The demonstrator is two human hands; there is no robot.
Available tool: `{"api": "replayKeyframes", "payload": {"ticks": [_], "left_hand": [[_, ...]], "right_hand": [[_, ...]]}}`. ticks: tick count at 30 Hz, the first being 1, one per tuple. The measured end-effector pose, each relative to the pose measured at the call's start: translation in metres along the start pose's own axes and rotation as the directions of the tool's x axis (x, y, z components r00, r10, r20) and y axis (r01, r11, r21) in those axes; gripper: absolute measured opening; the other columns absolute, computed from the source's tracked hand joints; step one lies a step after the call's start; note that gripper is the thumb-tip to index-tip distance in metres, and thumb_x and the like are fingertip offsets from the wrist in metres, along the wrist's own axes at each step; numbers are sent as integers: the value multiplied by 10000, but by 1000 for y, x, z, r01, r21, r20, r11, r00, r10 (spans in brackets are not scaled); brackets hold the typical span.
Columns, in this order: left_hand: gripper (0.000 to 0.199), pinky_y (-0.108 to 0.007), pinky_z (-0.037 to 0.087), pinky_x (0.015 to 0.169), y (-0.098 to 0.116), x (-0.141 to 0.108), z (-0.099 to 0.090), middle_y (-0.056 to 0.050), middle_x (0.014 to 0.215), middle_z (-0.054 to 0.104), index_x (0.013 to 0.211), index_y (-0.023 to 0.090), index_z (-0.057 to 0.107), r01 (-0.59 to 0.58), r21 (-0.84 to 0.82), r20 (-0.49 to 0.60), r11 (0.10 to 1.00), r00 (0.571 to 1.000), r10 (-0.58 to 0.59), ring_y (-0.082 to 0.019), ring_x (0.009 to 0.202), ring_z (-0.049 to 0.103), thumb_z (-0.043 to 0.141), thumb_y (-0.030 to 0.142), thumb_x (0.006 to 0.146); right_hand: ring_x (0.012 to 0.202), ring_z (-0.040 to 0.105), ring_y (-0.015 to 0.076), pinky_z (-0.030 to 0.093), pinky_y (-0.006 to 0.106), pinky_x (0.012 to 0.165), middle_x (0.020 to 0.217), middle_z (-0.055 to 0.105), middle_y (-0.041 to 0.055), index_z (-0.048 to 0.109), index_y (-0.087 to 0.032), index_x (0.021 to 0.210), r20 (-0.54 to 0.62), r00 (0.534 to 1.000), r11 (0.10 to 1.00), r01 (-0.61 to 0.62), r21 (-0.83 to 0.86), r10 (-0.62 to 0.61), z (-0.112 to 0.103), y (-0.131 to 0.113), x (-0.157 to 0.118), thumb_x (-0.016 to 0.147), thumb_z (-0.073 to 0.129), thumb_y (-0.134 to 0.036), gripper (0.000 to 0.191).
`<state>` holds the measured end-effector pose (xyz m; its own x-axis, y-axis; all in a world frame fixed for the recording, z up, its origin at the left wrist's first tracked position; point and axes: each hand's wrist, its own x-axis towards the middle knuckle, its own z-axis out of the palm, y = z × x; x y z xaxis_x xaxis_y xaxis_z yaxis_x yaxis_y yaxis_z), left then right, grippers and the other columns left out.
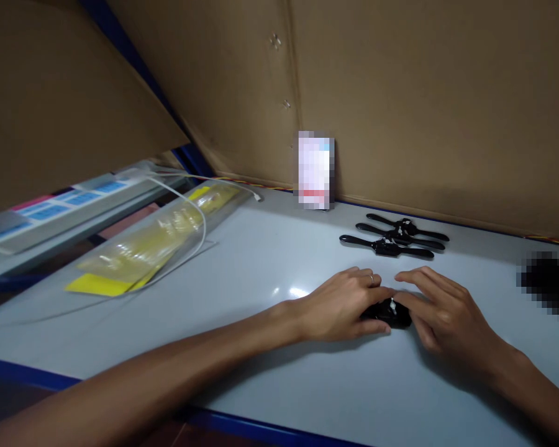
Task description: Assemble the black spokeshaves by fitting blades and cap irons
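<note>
A black spokeshave (pixel 399 318) lies low over the table between my two hands, its silver screw showing on top. My left hand (pixel 349 305), with a ring on one finger, closes on its left side, covering the handle there. From the other side, my right hand (pixel 447 313) grips it, with the index finger at the silver screw and the other fingers partly raised. The right handle is hidden behind this hand. Beyond them rest three more spokeshaves (pixel 386 247), black with two handles each, set in a close row.
A phone-like blurred object (pixel 315 171) leans on the cardboard wall (pixel 423 112). At left are a clear plastic bag with yellow strips (pixel 144 248), a white cable (pixel 204 226) and a power strip (pixel 74 202). A black blurred item (pixel 547 281) sits at right.
</note>
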<state>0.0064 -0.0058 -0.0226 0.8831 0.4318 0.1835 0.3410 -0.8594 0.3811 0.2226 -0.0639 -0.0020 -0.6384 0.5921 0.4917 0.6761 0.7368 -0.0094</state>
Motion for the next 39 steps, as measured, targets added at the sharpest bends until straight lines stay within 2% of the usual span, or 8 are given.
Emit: {"api": "replayKeyframes", "payload": {"ticks": [5,9,15,20,26,31,36,39], "left_hand": [[418,-378,493,854,-1,0,1,-74,986,677,1202,145,662,6,-9,9,1000,1000,-6,-243,890,623,686,465,934],[471,-385,497,853,-1,-1,2,-75,991,678,1277,153,632,-4,8,0,1000,1000,4,-246,889,629,687,471,933],[452,-399,507,862,-1,0,1,-84,1002,690,1245,144,644,-1,0,0,1000,1000,1,-251,906,644,688,469,934],[456,-404,508,861,0,0,0,-88,1019,687,1262,151,637,-6,2,0,1000,1000,6,-257,918,644,687,466,935],[439,-398,503,860,0,0,0,-81,990,682,1239,147,645,-4,1,3,1000,1000,4,-251,896,637,679,465,940],[446,-399,496,871,0,0,2,-86,1025,681,1240,149,644,-2,4,9,1000,1000,2,-255,917,632,686,470,933],[455,-388,496,847,0,0,1,-79,994,677,1274,157,628,-10,4,2,1000,1000,10,-247,899,634,670,469,945],[408,-393,497,844,-1,0,1,-86,1003,681,1191,146,658,-11,-4,1,1000,1000,11,-252,908,636,680,464,937]], "right_hand": [[871,613,244,548,389,676,1049,698,147,723,-151,879,33,998,993,44,105,-48,0,-1,0,883,463,-5,298],[871,608,242,537,384,675,1053,697,158,667,-147,731,11,999,997,49,60,-49,-1,1,0,864,445,26,312],[897,614,260,551,410,705,1063,694,169,723,-122,958,27,998,997,47,57,-49,-3,0,1,861,467,16,307],[897,619,256,547,395,685,1069,695,171,677,-147,737,42,998,995,42,89,-46,-3,-1,1,833,444,38,313],[919,616,274,561,422,700,1075,691,184,722,-108,930,15,999,996,46,78,-48,-2,0,1,839,462,44,314],[910,617,267,553,410,696,1073,692,183,674,-125,733,35,998,994,51,100,-54,-1,-1,1,848,460,49,298],[947,617,274,555,416,712,1097,688,179,718,-110,933,6,1000,999,23,35,-23,-1,1,0,839,440,61,340],[913,615,246,552,387,700,1074,691,161,719,-135,865,23,998,993,63,102,-66,-2,-2,1,841,448,53,330]]}}
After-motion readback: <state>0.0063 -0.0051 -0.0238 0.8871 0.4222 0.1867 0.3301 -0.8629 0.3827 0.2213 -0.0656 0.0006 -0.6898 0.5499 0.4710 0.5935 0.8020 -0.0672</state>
